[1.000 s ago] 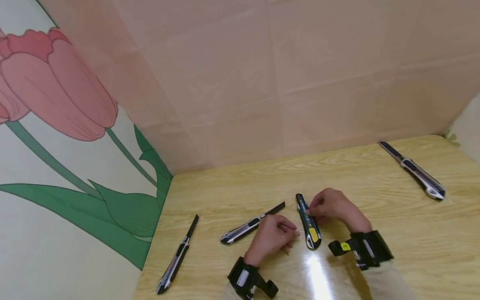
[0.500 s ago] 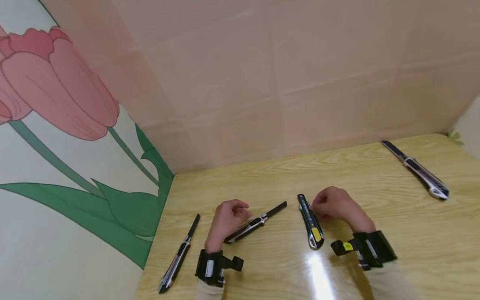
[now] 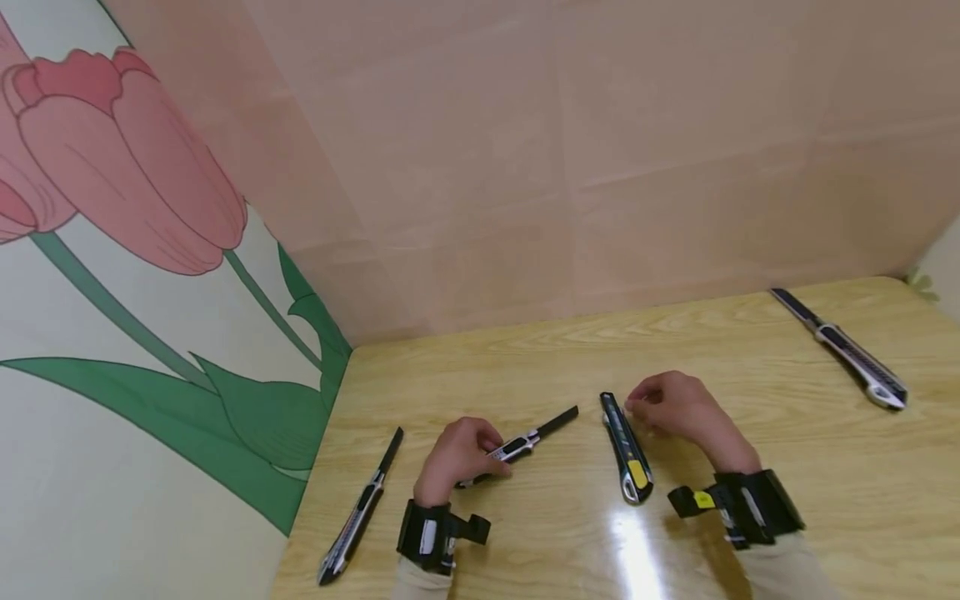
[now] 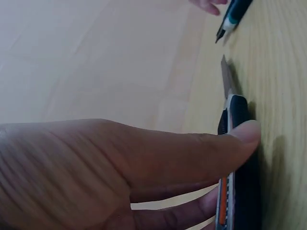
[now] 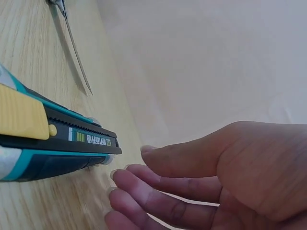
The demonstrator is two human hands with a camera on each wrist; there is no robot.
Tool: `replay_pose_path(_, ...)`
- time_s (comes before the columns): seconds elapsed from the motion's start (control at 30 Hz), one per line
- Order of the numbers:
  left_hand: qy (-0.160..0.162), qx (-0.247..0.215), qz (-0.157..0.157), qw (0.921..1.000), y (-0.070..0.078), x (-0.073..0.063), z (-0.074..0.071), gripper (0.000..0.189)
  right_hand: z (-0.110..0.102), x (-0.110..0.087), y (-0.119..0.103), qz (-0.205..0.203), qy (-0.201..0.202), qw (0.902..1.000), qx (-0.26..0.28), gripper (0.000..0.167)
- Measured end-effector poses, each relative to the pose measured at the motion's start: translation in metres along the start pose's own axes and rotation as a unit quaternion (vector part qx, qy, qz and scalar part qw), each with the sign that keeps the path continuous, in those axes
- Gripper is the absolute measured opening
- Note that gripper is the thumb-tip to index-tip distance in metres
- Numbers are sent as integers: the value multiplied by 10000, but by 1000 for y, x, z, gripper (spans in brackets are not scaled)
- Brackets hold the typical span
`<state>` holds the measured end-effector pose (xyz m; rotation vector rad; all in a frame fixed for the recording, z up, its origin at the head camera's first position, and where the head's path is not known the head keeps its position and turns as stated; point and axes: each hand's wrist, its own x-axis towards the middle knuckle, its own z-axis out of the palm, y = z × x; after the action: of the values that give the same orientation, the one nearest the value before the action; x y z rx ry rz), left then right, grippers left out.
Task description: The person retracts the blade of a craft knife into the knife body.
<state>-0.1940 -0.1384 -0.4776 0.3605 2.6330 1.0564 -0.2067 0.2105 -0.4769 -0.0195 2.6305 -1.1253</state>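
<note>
My left hand (image 3: pixel 461 458) holds the handle of a silver-and-black utility knife (image 3: pixel 517 447) lying on the table, its dark blade out and pointing up and right. In the left wrist view the thumb lies along one side of that knife's handle (image 4: pixel 247 191) and the fingers on the other. A teal-and-black utility knife (image 3: pixel 621 442) with a yellow slider, no blade showing, lies just left of my right hand (image 3: pixel 686 417). In the right wrist view the loosely bent fingers (image 5: pixel 144 191) stand a little apart from that knife's end (image 5: pixel 96 139).
Another silver-and-black utility knife (image 3: pixel 356 521), blade out, lies at the table's left side. One more (image 3: pixel 851 358), blade also extended, rests at the far right. A pinkish sheet (image 3: pixel 450 208) rises behind the wooden table (image 3: pixel 675 333); a tulip-patterned wall (image 3: pixel 135 375) borders it on the left.
My left hand has moved left from beside the teal knife, then down onto the silver knife's handle, and now grips it. The right hand has drawn slightly away from the teal knife.
</note>
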Motion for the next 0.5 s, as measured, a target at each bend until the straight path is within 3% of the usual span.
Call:
replay_pose_path(0.13,90,132,82,9998,1,3,5,36,0,0,-2,-190,187,9996,-44,26)
replay_pose_path(0.3,286,651,281,9971,1,8,6,33,2,-2,-16,-804,513,9954,-97,25)
replay_pose_path(0.4,380,842,395,9949,0,9,7,31,5,-2,-28,-1103,521,9925,-19,25)
replay_pose_path(0.5,531,732,463,9948,1,8,8,31,10,-3,-42,-1177,384,9922,124,24)
